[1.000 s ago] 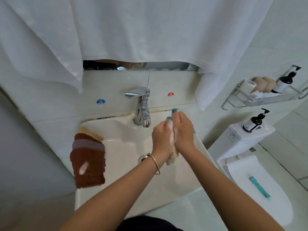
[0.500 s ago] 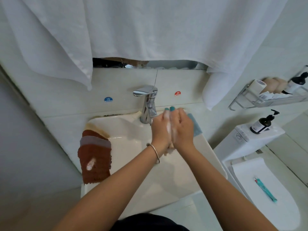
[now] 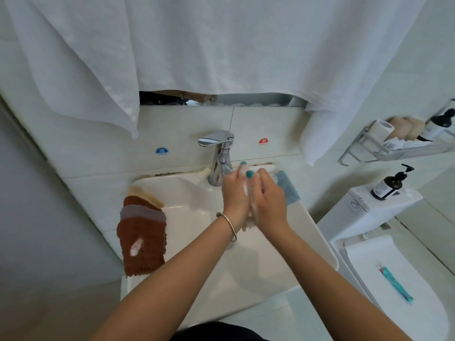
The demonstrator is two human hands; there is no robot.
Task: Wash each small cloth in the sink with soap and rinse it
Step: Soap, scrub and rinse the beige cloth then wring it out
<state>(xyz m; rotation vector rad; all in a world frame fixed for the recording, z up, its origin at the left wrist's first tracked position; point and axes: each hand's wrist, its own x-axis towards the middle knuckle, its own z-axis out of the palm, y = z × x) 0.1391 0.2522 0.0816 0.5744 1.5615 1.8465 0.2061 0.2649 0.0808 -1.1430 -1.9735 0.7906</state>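
Across the top of the frame hangs a white towel (image 3: 221, 45). Below it, in the centre, is the sink (image 3: 283, 262) with its faucet (image 3: 219, 158). At centre left, brown cloths (image 3: 141, 239) lie stacked on the rim. Over the basin, the left hand (image 3: 236, 193) and right hand (image 3: 269, 200) press a soapy pale cloth (image 3: 250, 219) between their palms, so each grip holds it.

Over the sink (image 3: 307, 232), just before the tap (image 3: 220, 156), left hand (image 3: 236, 193) and right hand (image 3: 269, 200) press a soapy cloth (image 3: 250, 221) between them; brown cloths (image 3: 142, 239) drape the sink's left rim.
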